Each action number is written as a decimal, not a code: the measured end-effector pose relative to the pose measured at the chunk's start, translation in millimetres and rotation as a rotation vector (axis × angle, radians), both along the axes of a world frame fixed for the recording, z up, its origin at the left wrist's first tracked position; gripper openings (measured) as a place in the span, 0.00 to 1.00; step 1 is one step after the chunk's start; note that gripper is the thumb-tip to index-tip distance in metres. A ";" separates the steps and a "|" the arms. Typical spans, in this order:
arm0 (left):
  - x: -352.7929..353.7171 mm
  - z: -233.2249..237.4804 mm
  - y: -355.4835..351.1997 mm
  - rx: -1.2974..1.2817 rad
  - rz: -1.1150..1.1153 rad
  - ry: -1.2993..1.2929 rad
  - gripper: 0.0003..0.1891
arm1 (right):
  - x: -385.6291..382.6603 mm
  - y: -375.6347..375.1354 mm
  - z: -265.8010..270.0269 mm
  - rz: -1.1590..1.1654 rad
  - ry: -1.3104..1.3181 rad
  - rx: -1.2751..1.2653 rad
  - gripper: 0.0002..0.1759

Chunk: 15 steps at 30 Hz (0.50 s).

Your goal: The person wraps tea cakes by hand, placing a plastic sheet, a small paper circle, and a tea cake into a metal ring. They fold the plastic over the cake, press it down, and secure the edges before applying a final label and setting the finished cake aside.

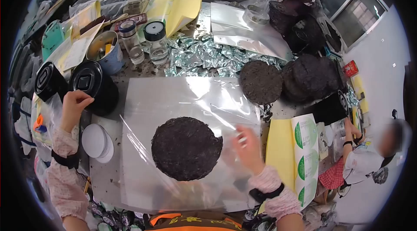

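Note:
A round, dark, compressed cake (186, 148) with a small notch in its right edge lies flat on a clear plastic sheet (143, 100) in front of me. My left hand (77, 103) is raised at the left, fingers pinched together, beside a black lidded canister (100, 96); whatever it pinches, if anything, is too small to see. To the right of the cake, my right hand (248, 149) hovers over the sheet, its fingers smeared by motion. White round discs (96, 142) are stacked below my left hand.
More dark cakes (260, 82) are stacked at the right, behind yellow paper (278, 144) and a sheet of green-and-white labels (306, 157). Small foil packets (195, 57), glass jars (155, 42) and a blue bucket (105, 53) stand behind. Two people work at the right.

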<state>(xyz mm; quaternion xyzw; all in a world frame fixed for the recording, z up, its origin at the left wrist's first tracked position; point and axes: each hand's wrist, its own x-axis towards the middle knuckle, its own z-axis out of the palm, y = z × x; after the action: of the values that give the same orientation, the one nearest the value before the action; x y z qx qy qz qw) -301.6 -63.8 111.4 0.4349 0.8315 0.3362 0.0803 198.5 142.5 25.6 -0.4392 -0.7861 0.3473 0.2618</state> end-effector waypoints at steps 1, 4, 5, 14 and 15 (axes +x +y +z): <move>-5.0 -1.7 -2.0 0.004 0.006 -0.044 0.07 | 12.4 31.0 -2.3 -0.038 -0.037 0.132 0.24; -3.6 1.5 1.5 -0.007 0.000 -0.071 0.07 | 45.3 149.4 -37.7 -0.546 0.061 0.181 0.24; -2.1 5.3 0.0 -0.016 -0.005 -0.051 0.07 | 69.6 200.9 -72.9 -0.642 0.079 0.059 0.23; 44.7 -9.2 0.4 0.042 0.014 0.622 0.05 | 39.8 165.4 -39.0 -0.493 0.818 -0.147 0.14; 49.4 -5.9 2.7 0.082 0.010 0.636 0.05 | 43.3 154.1 -30.7 -0.496 0.866 -0.200 0.14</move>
<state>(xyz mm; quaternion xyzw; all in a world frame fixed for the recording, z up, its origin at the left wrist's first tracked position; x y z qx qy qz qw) -252.2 -61.1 105.5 0.5168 0.8029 0.2170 -0.2030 241.9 296.6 -5.1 -0.4511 -0.4407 0.4984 0.5949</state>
